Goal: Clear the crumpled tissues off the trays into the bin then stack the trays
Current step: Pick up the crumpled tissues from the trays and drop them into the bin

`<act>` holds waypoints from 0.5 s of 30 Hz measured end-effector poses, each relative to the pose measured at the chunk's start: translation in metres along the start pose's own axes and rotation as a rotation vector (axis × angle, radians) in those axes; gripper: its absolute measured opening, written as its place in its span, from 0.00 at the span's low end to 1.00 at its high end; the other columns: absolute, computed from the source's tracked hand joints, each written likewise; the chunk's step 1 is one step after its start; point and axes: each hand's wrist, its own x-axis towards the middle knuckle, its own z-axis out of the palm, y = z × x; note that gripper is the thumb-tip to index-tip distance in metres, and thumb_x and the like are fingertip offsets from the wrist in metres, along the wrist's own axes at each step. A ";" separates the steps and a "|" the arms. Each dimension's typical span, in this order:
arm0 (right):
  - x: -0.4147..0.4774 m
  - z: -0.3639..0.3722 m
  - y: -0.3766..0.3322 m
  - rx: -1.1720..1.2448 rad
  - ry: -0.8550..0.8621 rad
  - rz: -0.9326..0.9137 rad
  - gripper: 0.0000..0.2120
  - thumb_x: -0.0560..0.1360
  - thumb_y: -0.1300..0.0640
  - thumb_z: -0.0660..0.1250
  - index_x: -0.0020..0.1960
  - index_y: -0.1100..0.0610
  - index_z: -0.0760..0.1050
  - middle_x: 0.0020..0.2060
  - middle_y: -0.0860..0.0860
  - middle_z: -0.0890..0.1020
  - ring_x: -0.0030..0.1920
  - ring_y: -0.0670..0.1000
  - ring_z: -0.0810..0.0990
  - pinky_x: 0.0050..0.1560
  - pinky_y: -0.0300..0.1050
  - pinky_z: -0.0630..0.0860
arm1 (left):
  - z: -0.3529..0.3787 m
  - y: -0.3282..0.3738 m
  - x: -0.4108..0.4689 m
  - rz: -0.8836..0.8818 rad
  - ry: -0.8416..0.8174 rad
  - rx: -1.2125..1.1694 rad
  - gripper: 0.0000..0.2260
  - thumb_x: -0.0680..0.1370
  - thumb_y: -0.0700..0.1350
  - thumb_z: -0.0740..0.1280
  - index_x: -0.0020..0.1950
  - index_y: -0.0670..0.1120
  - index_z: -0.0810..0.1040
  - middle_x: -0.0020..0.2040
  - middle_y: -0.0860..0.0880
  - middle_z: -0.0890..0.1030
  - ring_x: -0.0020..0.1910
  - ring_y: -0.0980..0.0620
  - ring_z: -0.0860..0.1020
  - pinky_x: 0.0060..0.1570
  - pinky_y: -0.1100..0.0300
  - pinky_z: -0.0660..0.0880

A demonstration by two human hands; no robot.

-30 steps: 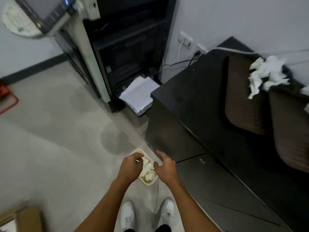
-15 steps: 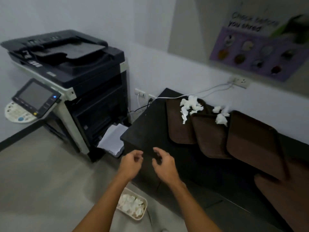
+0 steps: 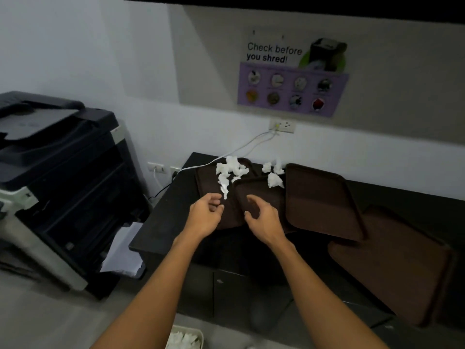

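Over the left end of a dark surface (image 3: 166, 222), a person's left hand (image 3: 205, 215) and right hand (image 3: 264, 220) hover above two overlapping brown trays, their fingers (image 3: 211, 197) loosely curled and grasping nothing. The left hand is just beside the lowest strand of the crumpled tissues (image 3: 230, 172) lying on the leftmost tray (image 3: 208, 182). A smaller clump of tissues (image 3: 274, 178) sits at the far edge of the second tray (image 3: 264, 193), a third tray (image 3: 319, 200) and a fourth tray (image 3: 392, 263) lie to the right, and the bin (image 3: 198, 332), holding tissues, stands on the floor (image 3: 50, 318) near a copier (image 3: 57, 172).
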 end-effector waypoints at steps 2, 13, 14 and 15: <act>0.017 -0.013 0.012 -0.013 0.016 0.006 0.26 0.76 0.54 0.71 0.73 0.50 0.73 0.65 0.48 0.80 0.68 0.49 0.76 0.71 0.49 0.72 | 0.017 0.011 0.019 0.013 -0.008 -0.006 0.13 0.78 0.43 0.72 0.63 0.50 0.80 0.52 0.54 0.82 0.49 0.57 0.81 0.46 0.74 0.72; 0.123 -0.065 0.079 -0.011 0.001 0.079 0.26 0.77 0.56 0.72 0.74 0.54 0.73 0.66 0.52 0.80 0.68 0.51 0.77 0.68 0.43 0.72 | 0.112 0.053 0.118 0.012 -0.059 0.015 0.16 0.78 0.44 0.72 0.65 0.49 0.79 0.54 0.54 0.81 0.52 0.55 0.81 0.58 0.60 0.78; 0.133 -0.067 0.085 -0.007 -0.004 0.091 0.26 0.77 0.57 0.72 0.74 0.54 0.73 0.67 0.52 0.79 0.69 0.51 0.76 0.69 0.44 0.72 | 0.120 0.055 0.125 0.008 -0.064 0.020 0.16 0.78 0.44 0.72 0.66 0.49 0.79 0.55 0.54 0.81 0.52 0.55 0.80 0.59 0.58 0.78; 0.143 -0.068 0.092 -0.007 -0.011 0.103 0.26 0.76 0.57 0.72 0.74 0.54 0.73 0.68 0.52 0.78 0.70 0.52 0.75 0.70 0.46 0.72 | 0.126 0.057 0.133 0.003 -0.065 0.026 0.17 0.78 0.44 0.72 0.66 0.49 0.79 0.55 0.54 0.81 0.52 0.55 0.80 0.59 0.58 0.79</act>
